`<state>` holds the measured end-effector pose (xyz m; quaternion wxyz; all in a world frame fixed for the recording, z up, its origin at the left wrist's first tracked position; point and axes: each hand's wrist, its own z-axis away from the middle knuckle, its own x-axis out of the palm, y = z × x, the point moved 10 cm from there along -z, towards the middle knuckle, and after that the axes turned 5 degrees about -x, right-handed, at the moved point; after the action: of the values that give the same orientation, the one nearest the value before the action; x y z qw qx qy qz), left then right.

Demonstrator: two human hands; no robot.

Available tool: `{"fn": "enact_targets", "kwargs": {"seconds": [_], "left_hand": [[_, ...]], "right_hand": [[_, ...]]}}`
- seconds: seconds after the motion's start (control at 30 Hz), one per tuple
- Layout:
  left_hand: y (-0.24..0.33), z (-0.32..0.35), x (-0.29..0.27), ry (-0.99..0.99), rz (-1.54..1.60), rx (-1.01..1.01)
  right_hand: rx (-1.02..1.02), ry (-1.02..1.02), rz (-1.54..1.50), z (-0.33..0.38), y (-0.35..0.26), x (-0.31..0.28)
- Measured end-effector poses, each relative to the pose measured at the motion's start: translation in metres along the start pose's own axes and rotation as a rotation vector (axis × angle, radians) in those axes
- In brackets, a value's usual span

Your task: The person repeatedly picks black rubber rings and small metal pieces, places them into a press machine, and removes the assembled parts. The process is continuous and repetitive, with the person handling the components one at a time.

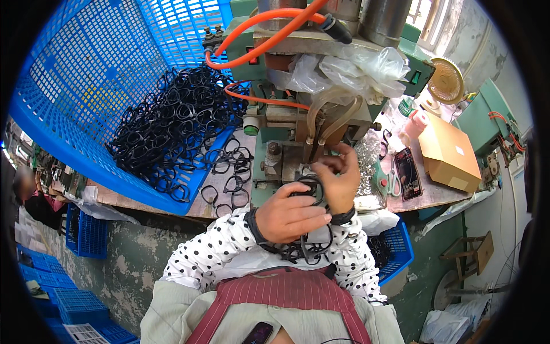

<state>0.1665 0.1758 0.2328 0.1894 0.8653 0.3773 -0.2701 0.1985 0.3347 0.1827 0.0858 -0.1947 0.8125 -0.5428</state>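
1. Black, thin and looped, the frame-shaped plastic piece sits between our two hands, just in front of the green machine; we cannot make out its full outline, because our fingers cover most of it.
2. Our left hand is curled into a loose fist, closed on the lower part of that piece, with more black loops dangling below the wrist over our lap.
3. Our right hand is raised above it, fingers bent and pinched together on the top of the piece; the fingertips hide the exact point of contact.
4. Both forearms wear white sleeves with black dots, soft and creased, over a striped maroon apron.
5. Clear crinkled plastic sheeting drapes the machine's head and hides what is beneath; an orange hose curves across its top, which is cut off by the frame's upper edge.
6. To the left, a blue perforated plastic crate lies tilted, holding a tangled heap of black pieces, some spilled onto the worn wooden bench.
7. To the right lie green-handled scissors, a dark phone and a brown cardboard box.
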Motion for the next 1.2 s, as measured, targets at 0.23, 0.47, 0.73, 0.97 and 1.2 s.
{"fn": "enact_targets", "kwargs": {"seconds": [0.23, 0.47, 0.73, 0.97, 1.2], "left_hand": [[-0.022, 0.005, 0.021, -0.08, 0.164, 0.011], [-0.022, 0.008, 0.025, -0.108, 0.164, 0.015], [-0.008, 0.001, -0.011, -0.077, -0.123, 0.006], [-0.16, 0.119, -0.07, 0.223, -0.52, -0.874], [-0.229, 0.219, -0.059, -0.22, -0.874, -1.192]], "right_hand": [[0.028, 0.139, 0.97, -0.018, 0.096, -0.147], [-0.177, -0.075, 1.178, 0.001, 0.074, -0.109], [-0.167, 0.167, 0.875, -0.002, 0.08, -0.137], [-0.305, 0.163, 0.899, 0.0, 0.062, -0.129], [-0.3, 0.134, 0.942, -0.003, 0.072, -0.135]]}}
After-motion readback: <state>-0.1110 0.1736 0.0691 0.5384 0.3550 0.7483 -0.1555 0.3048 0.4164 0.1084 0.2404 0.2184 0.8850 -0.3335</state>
